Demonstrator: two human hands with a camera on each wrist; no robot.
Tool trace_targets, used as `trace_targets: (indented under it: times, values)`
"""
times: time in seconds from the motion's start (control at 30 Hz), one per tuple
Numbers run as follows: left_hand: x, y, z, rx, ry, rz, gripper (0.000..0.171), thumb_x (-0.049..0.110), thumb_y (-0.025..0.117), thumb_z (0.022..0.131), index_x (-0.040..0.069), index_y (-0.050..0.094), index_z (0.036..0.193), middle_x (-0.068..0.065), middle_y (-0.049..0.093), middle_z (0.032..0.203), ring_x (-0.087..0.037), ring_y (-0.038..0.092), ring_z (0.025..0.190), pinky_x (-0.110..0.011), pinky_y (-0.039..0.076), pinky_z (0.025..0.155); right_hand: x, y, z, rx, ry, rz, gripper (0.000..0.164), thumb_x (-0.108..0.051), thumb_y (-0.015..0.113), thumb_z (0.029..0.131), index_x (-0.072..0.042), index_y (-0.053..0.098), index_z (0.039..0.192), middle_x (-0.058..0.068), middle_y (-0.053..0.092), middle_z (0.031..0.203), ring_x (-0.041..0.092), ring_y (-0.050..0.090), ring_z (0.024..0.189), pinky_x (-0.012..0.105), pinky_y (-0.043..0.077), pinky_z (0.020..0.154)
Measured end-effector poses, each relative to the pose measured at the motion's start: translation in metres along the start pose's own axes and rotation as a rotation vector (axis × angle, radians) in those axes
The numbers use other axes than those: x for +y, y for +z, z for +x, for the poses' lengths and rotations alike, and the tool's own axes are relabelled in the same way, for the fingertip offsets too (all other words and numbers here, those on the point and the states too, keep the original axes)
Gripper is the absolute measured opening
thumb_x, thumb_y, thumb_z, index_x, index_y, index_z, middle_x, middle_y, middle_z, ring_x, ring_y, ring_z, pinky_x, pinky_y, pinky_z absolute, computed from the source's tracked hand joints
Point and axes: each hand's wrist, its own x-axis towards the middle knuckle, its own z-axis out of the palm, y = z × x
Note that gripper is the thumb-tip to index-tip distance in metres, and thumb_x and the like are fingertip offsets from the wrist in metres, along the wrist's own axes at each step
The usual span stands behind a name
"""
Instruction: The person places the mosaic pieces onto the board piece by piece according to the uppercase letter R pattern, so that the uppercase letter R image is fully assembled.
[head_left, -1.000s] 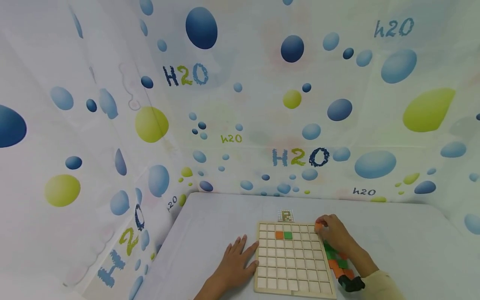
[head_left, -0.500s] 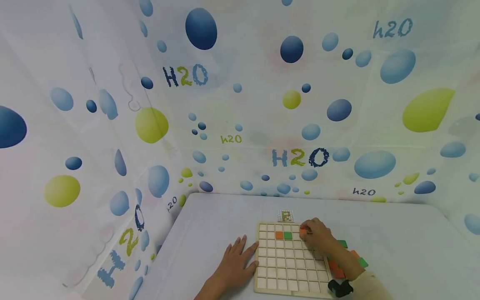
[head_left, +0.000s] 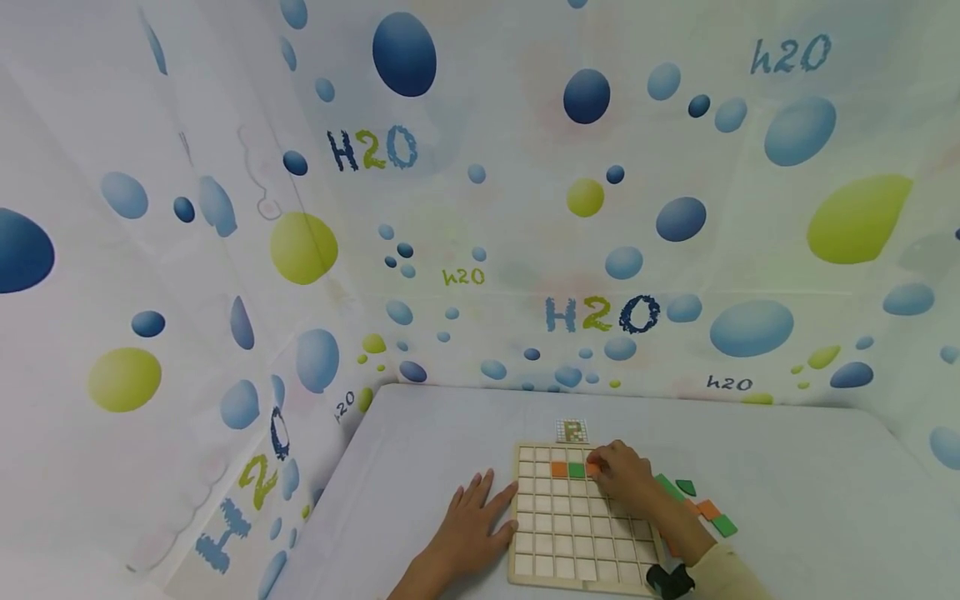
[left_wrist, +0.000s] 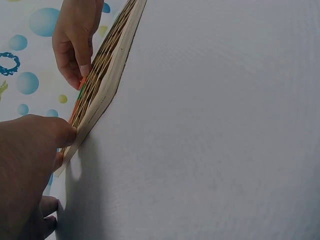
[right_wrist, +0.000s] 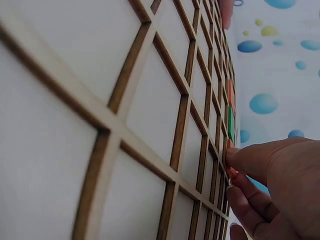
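A wooden grid board (head_left: 555, 524) lies on the table, with an orange tile (head_left: 559, 469) and a green tile (head_left: 576, 470) side by side in its second row. Just right of the green one, my right hand (head_left: 626, 479) pinches another orange tile (head_left: 592, 469) between thumb and fingers at the neighbouring cell. The right wrist view shows the thumb and fingertips on that tile at the board's surface; whether it sits fully in the cell is hidden. My left hand (head_left: 472, 522) rests on the table with spread fingers, thumb and forefinger touching the board's left edge.
A small card with a grid pattern (head_left: 572, 431) lies behind the board. Loose green and orange tiles (head_left: 708, 509) are scattered right of the board, partly behind my right forearm. A dark object (head_left: 670, 581) is at my right wrist. A patterned curtain (head_left: 480, 208) surrounds the table.
My right hand has carried the orange tile leftward from the board's right edge to the cell beside the green tile. The left hand has stayed in place.
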Motion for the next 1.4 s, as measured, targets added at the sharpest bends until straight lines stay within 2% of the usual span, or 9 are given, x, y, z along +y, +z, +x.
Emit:
trace_targets:
  times: [0.13, 0.4, 0.77, 0.93, 1.13, 1.27, 1.4]
  values:
    - [-0.001, 0.001, 0.001, 0.008, 0.004, 0.007, 0.059, 0.05, 0.054, 0.106, 0.03, 0.046, 0.161, -0.019, 0.029, 0.172, -0.044, 0.026, 0.159, -0.071, 0.021, 0.123, 0.001, 0.001, 0.0, 0.022, -0.021, -0.023, 0.015, -0.012, 0.079, 0.093, -0.016, 0.07, 0.104, 0.001, 0.063, 0.099, 0.023, 0.062, 0.089, 0.046, 0.049, 0.069]
    - [-0.004, 0.005, 0.002, 0.014, -0.003, 0.009, 0.059, 0.051, 0.052, 0.106, 0.033, 0.045, 0.161, -0.017, 0.029, 0.173, -0.042, 0.025, 0.16, -0.069, 0.02, 0.124, -0.003, -0.001, -0.004, 0.025, -0.009, -0.055, 0.012, -0.014, 0.081, 0.093, -0.019, 0.07, 0.097, 0.004, 0.064, 0.102, 0.029, 0.064, 0.096, 0.051, 0.051, 0.073]
    - [-0.002, 0.002, 0.0, 0.021, 0.017, 0.003, 0.059, 0.05, 0.053, 0.106, 0.031, 0.046, 0.161, -0.02, 0.03, 0.172, -0.044, 0.027, 0.159, -0.071, 0.022, 0.123, 0.001, -0.003, -0.011, 0.077, -0.078, -0.087, 0.011, -0.012, 0.08, 0.093, -0.02, 0.073, 0.097, 0.005, 0.065, 0.104, 0.027, 0.063, 0.092, 0.046, 0.05, 0.068]
    - [-0.001, 0.002, -0.001, 0.017, 0.023, 0.01, 0.059, 0.05, 0.052, 0.106, 0.031, 0.046, 0.161, -0.02, 0.03, 0.171, -0.045, 0.027, 0.158, -0.071, 0.022, 0.122, 0.012, -0.021, -0.022, 0.06, -0.021, -0.045, 0.011, -0.014, 0.076, 0.096, -0.017, 0.074, 0.107, 0.006, 0.065, 0.11, 0.027, 0.064, 0.097, 0.051, 0.052, 0.076]
    - [0.0, 0.0, -0.001, 0.014, 0.013, 0.012, 0.059, 0.05, 0.053, 0.106, 0.03, 0.046, 0.161, -0.021, 0.03, 0.171, -0.046, 0.027, 0.158, -0.071, 0.022, 0.122, 0.041, -0.05, -0.032, 0.032, 0.059, -0.03, 0.018, -0.014, 0.073, 0.099, -0.009, 0.071, 0.116, 0.011, 0.065, 0.112, 0.031, 0.065, 0.101, 0.055, 0.053, 0.079]
    - [0.0, 0.0, -0.001, 0.013, 0.019, 0.004, 0.059, 0.049, 0.053, 0.106, 0.029, 0.046, 0.161, -0.021, 0.029, 0.171, -0.046, 0.026, 0.158, -0.072, 0.022, 0.122, 0.064, -0.068, -0.037, -0.035, 0.169, -0.039, 0.019, -0.014, 0.069, 0.099, -0.006, 0.07, 0.116, 0.013, 0.065, 0.112, 0.032, 0.064, 0.103, 0.057, 0.054, 0.083]
    - [-0.001, 0.001, -0.001, 0.009, 0.028, 0.005, 0.059, 0.05, 0.052, 0.107, 0.028, 0.045, 0.162, -0.021, 0.029, 0.171, -0.046, 0.026, 0.158, -0.072, 0.022, 0.122, 0.08, -0.081, -0.042, -0.136, 0.256, -0.017, 0.022, -0.015, 0.071, 0.096, -0.004, 0.069, 0.114, 0.013, 0.063, 0.109, 0.029, 0.062, 0.1, 0.056, 0.054, 0.088]
